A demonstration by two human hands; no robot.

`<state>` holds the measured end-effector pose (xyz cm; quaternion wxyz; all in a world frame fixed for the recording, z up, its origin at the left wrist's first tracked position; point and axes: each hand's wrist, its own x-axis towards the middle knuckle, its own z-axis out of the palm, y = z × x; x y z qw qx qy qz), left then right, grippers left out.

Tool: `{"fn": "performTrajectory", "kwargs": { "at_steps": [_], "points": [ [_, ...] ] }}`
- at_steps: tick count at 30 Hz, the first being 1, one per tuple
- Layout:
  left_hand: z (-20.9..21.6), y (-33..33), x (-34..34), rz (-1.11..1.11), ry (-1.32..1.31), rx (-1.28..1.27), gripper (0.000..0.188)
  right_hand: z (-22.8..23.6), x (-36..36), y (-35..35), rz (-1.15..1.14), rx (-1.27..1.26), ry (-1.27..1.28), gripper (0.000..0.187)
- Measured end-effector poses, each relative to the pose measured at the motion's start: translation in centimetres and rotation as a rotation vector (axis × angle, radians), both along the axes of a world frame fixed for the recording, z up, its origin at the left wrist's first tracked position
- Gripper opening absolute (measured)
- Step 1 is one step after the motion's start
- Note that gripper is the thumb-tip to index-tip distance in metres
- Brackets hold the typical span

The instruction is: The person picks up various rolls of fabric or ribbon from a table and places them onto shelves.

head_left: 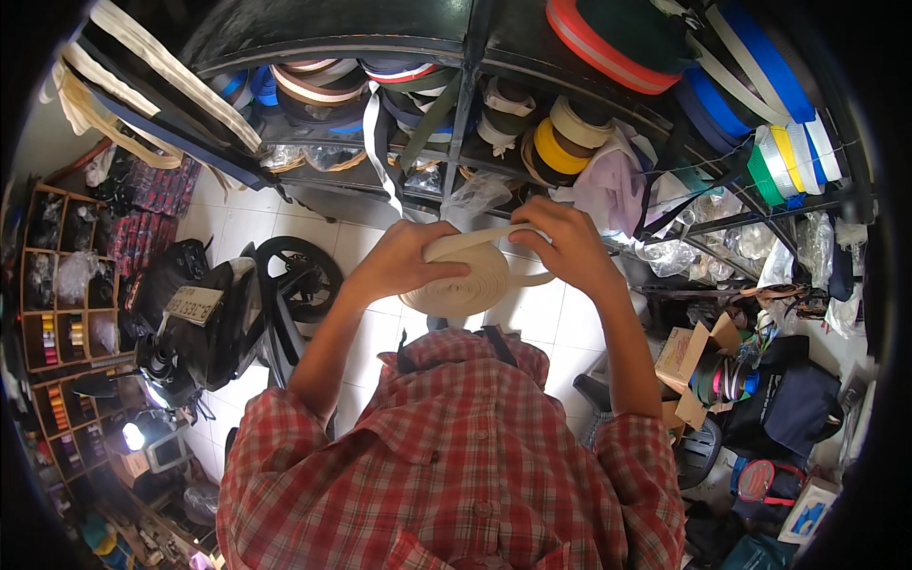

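Observation:
A wide roll of cream webbing tape (461,286) is held up in front of my chest, its wound layers showing as a spiral. My left hand (407,259) grips the roll's left side, thumb lying across the face and fingers behind it. A strip of the tape runs off the top of the roll to the right. There my right hand (562,242) pinches this strip between thumb and fingers. Another length of tape sticks out from the roll's right side, beneath my right hand.
Ahead stands a black metal rack (465,104) with many webbing rolls, including a yellow roll (560,147). A white strap (378,152) hangs from it. A motorbike (204,304) is parked at left beside compartment shelves (59,275). An opened cardboard box (679,356) sits at right.

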<state>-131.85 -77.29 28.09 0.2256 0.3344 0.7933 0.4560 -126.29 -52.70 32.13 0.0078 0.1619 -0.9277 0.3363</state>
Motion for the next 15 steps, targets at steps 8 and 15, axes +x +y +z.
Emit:
{"fn": "performTrajectory", "kwargs": {
  "at_steps": [8,15],
  "points": [
    [-2.7,0.7,1.7,0.288,-0.336,0.288,0.039,-3.9,2.5,-2.1,-0.278,-0.322,-0.461,0.040],
    [-4.5,-0.1,1.9,0.205,-0.362,0.408,0.032,-4.5,3.2,-1.8,-0.242,-0.452,-0.403,0.032]
  ]
}}
